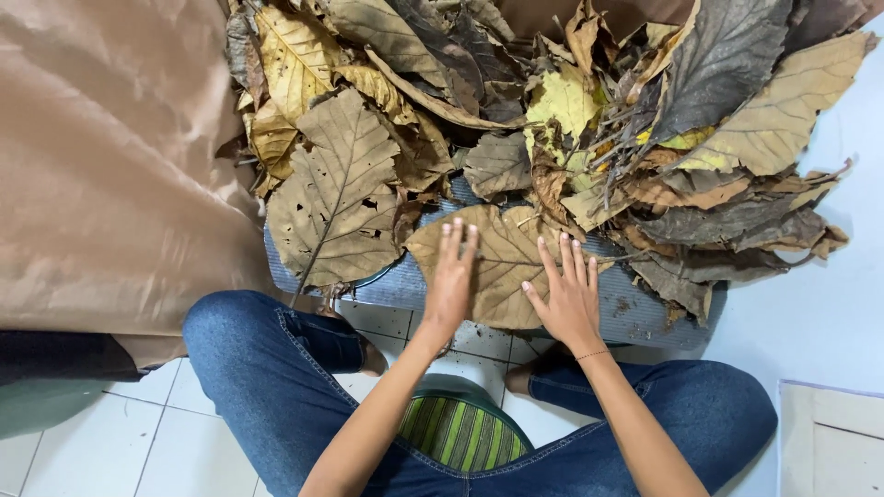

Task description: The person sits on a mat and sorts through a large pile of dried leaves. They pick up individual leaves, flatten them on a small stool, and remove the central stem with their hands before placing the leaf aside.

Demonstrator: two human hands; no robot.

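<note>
Both hands lie flat on one big dry brown leaf (502,262). The left hand (451,285) has its fingers straight and close together, pressing on the leaf's left part. The right hand (566,299) has its fingers spread a little, resting on the leaf's right part. Neither hand grips anything. The leaf lies on a grey mat (635,308), in front of a big pile of dry leaves (571,120). Brown paper (101,156) is on the left.

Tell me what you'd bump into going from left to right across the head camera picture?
Brown paper sheet → big holey dry leaf → left hand → right hand, both flat on a broad tan leaf → pale floor.
</note>
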